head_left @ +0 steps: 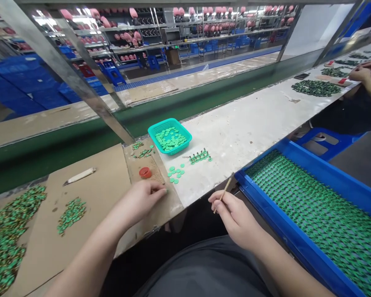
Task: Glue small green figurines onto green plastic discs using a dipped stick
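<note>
My left hand (142, 200) rests on the cardboard sheet (92, 194), its fingertips pinched on a small green disc at the sheet's right end. My right hand (231, 214) hovers off the bench's front edge and grips a thin wooden stick (226, 188) that points up and right. Loose green discs (176, 173) lie on the white bench between the hands, just past my left fingertips. A row of small green assembled pieces (200, 156) stands behind them. A teal basket (156, 131) holding green discs sits farther back.
A blue crate (297, 243) full of green pieces stands at my right. Heaps of green parts (6, 231) and a small pile (71, 212) lie at left. A red cap (145, 172) and a knife-like tool (79, 176) rest on the cardboard. Another person's hands (363, 74) work far right.
</note>
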A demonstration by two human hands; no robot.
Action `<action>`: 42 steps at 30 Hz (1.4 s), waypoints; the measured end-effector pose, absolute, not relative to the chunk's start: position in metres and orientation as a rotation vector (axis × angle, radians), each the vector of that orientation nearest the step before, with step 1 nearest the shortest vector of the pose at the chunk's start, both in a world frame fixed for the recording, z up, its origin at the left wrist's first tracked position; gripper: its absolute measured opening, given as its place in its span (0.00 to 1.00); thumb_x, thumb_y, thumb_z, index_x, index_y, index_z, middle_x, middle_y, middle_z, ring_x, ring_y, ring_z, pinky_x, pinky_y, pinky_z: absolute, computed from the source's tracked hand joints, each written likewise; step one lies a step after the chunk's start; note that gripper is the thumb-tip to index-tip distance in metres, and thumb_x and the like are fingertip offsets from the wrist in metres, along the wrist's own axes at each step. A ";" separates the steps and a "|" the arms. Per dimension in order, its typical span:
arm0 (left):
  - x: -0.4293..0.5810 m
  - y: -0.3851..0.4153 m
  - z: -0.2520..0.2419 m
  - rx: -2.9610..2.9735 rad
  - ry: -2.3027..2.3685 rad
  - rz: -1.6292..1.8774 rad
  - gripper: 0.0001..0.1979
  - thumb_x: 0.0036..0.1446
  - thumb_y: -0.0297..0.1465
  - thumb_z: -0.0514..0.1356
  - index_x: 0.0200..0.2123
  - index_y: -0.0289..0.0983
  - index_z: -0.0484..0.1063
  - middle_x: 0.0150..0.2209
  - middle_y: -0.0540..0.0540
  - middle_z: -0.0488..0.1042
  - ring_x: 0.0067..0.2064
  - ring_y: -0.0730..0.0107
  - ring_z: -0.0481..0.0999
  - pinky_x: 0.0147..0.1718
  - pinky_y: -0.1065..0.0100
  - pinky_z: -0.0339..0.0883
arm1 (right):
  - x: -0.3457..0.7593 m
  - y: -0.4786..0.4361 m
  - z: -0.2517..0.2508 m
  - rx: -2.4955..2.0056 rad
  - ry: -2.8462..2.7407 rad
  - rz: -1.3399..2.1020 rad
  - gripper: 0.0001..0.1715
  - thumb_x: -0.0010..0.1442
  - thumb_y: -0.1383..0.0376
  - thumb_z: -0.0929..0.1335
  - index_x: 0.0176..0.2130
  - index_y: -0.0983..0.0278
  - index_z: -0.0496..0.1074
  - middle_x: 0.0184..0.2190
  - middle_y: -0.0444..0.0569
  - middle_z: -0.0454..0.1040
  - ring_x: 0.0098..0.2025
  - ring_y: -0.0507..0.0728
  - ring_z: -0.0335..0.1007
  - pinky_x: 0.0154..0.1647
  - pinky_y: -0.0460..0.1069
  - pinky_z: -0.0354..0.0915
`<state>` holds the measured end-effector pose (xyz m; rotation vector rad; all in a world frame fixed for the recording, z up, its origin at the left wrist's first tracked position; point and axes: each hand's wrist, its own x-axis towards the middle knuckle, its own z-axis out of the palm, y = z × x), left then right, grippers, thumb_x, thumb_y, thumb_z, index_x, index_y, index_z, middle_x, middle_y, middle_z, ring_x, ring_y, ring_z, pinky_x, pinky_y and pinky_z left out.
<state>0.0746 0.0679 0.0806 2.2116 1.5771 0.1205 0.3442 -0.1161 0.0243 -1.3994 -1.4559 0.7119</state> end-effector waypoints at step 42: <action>-0.014 -0.020 -0.005 2.663 1.210 0.905 0.17 0.82 0.36 0.62 0.68 0.41 0.80 0.60 0.45 0.88 0.57 0.52 0.84 0.57 0.50 0.72 | 0.253 0.018 0.050 -1.239 -1.260 0.898 0.12 0.78 0.52 0.79 0.48 0.56 0.82 0.39 0.44 0.88 0.42 0.56 0.90 0.47 0.53 0.89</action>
